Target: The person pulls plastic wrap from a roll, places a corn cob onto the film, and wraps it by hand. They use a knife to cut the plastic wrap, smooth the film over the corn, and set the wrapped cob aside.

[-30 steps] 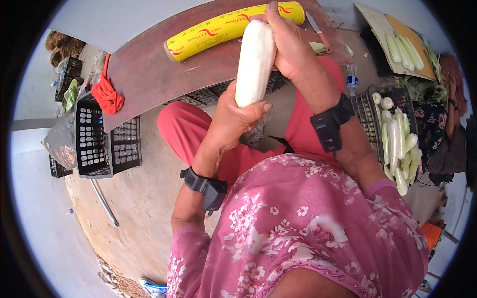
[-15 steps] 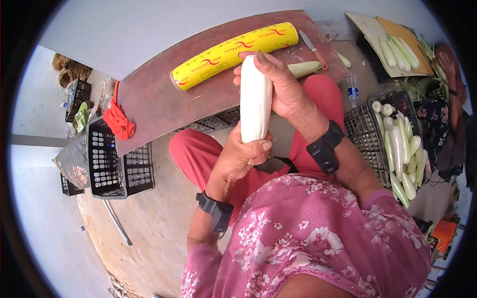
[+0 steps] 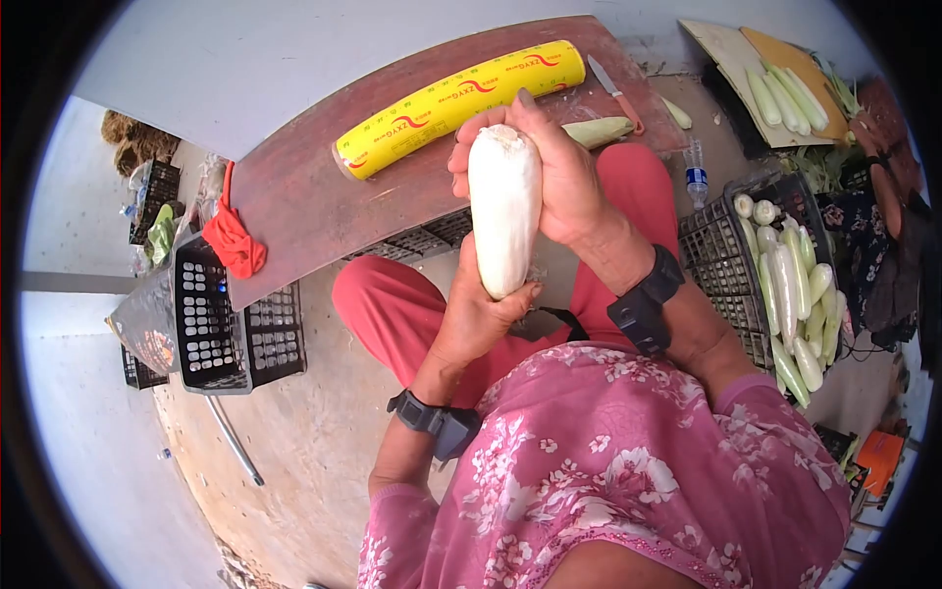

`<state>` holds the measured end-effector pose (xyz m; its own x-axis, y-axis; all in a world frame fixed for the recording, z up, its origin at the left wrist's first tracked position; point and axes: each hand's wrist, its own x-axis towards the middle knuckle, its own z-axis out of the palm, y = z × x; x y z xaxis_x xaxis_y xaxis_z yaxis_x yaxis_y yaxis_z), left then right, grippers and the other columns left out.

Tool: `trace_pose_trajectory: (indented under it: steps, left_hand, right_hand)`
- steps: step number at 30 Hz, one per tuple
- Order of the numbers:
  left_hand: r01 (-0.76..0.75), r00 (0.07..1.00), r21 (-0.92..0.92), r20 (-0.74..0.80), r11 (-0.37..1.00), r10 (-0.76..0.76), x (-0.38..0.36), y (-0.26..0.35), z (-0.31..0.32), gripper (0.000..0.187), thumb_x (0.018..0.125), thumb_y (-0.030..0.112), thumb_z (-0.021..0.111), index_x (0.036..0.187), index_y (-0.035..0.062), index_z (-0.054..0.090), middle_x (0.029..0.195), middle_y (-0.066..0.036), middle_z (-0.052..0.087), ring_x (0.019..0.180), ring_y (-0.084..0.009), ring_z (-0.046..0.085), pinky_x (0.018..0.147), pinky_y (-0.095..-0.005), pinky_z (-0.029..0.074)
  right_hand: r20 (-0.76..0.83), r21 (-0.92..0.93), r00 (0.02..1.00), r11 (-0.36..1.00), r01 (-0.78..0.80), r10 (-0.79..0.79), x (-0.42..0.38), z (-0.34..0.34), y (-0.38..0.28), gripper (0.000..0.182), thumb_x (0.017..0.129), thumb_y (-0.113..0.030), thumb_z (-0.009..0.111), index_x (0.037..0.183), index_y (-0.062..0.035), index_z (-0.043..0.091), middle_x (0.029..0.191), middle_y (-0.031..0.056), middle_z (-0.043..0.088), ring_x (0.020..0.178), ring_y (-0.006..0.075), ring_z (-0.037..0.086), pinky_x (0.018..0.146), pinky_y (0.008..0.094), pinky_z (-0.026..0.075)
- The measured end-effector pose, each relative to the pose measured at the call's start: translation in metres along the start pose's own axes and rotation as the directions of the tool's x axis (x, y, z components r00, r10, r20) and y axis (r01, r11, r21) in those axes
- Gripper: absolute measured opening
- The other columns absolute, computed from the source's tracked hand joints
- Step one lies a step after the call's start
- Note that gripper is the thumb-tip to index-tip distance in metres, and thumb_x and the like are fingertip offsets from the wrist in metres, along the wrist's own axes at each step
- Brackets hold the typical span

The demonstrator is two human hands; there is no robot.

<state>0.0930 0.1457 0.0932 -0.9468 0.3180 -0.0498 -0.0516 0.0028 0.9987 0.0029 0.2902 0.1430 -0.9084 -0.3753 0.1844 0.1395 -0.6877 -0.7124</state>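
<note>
An ear of corn [image 3: 504, 218] in smooth pale husk is held upright above my lap, with its cut stem end at the top. My left hand [image 3: 475, 316] is wrapped round the lower end, thumb across the front. My right hand [image 3: 567, 182] grips the upper part from behind and the right, its fingers partly hidden by the ear. Beyond my hands, a yellow printed roll of cling film [image 3: 461, 106] lies along the reddish board table [image 3: 314, 226]. Another pale green ear [image 3: 599, 132] rests at the table's right side, near a knife [image 3: 616, 93] with an orange handle.
On my right stands a black crate [image 3: 721, 270] heaped with pale green ears [image 3: 788, 294], a water bottle [image 3: 696, 177] beside it. More ears [image 3: 785, 98] lie on boards farther back, near another person's arm [image 3: 883, 187]. A red cloth [image 3: 235, 240] and black crate [image 3: 211, 324] are leftward.
The ear has tipped so its stem end now faces me more. My left hand has shifted slightly down and left, and my right hand has moved slightly along the ear.
</note>
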Motion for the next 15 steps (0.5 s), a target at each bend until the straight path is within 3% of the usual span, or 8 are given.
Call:
trace_pose_trajectory:
  steps: [3,5,9,11,12,15]
  left_hand:
    - [0.045,0.998,-0.097,0.047,0.994,-0.040,-0.001,0.002,-0.005,0.068,0.075,0.000,0.075,0.133,0.0043,0.040,0.107,-0.003,0.055,0.098,-0.0115,0.053,0.085,-0.0280,0.047]
    - [0.141,0.986,-0.222,0.120,0.965,-0.116,-0.002,0.003,-0.009,0.065,0.074,-0.001,0.075,0.131,0.0043,0.044,0.101,-0.002,0.057,0.092,-0.0103,0.055,0.080,-0.0264,0.048]
    - [0.212,0.957,-0.423,0.271,0.881,-0.100,-0.004,0.010,-0.013,0.061,0.072,0.001,0.077,0.124,0.0043,0.048,0.086,-0.002,0.057,0.071,-0.0086,0.053,0.061,-0.0225,0.043]
    - [0.228,0.952,-0.496,0.292,0.838,-0.087,-0.004,0.013,-0.011,0.060,0.068,0.007,0.081,0.119,0.0048,0.048,0.078,-0.005,0.053,0.055,-0.0097,0.047,0.047,-0.0225,0.036]
    - [0.256,0.945,-0.540,0.314,0.802,-0.090,-0.004,0.013,-0.013,0.060,0.069,0.004,0.079,0.120,0.0044,0.048,0.078,-0.005,0.054,0.056,-0.0092,0.047,0.047,-0.0222,0.036]
    - [0.330,0.922,-0.644,0.375,0.691,-0.091,-0.006,0.013,-0.016,0.060,0.071,-0.002,0.075,0.124,0.0038,0.047,0.079,-0.005,0.054,0.055,-0.0083,0.046,0.047,-0.0218,0.035]
  right_hand:
    - [0.026,0.023,0.999,0.999,-0.029,0.028,0.000,0.006,-0.003,0.061,0.101,-0.054,0.035,0.107,0.0002,0.062,0.093,0.0163,0.069,0.081,0.0241,0.069,0.073,0.0344,0.056]
    - [0.055,0.058,0.995,0.994,-0.089,0.086,-0.002,0.011,-0.008,0.069,0.098,-0.061,0.035,0.113,0.0014,0.060,0.100,0.0173,0.068,0.089,0.0252,0.068,0.080,0.0353,0.054]
    - [0.149,0.168,0.982,0.976,-0.140,0.115,-0.006,0.021,-0.015,0.087,0.091,-0.073,0.032,0.128,0.0033,0.051,0.115,0.0180,0.062,0.105,0.0256,0.062,0.093,0.0370,0.050]
    - [0.169,0.135,0.984,0.988,-0.081,0.058,-0.005,0.019,-0.013,0.086,0.091,-0.071,0.040,0.132,0.0042,0.047,0.118,0.0168,0.059,0.107,0.0231,0.060,0.096,0.0361,0.047]
    - [0.179,0.119,0.983,0.992,-0.051,0.029,-0.005,0.018,-0.011,0.086,0.090,-0.070,0.044,0.134,0.0047,0.045,0.119,0.0162,0.058,0.108,0.0219,0.058,0.097,0.0357,0.046]
    - [0.153,-0.179,0.984,0.977,0.114,-0.087,-0.007,0.018,-0.005,0.077,0.089,-0.053,0.064,0.135,0.0053,0.042,0.117,0.0127,0.056,0.104,0.0178,0.057,0.093,0.0326,0.047]
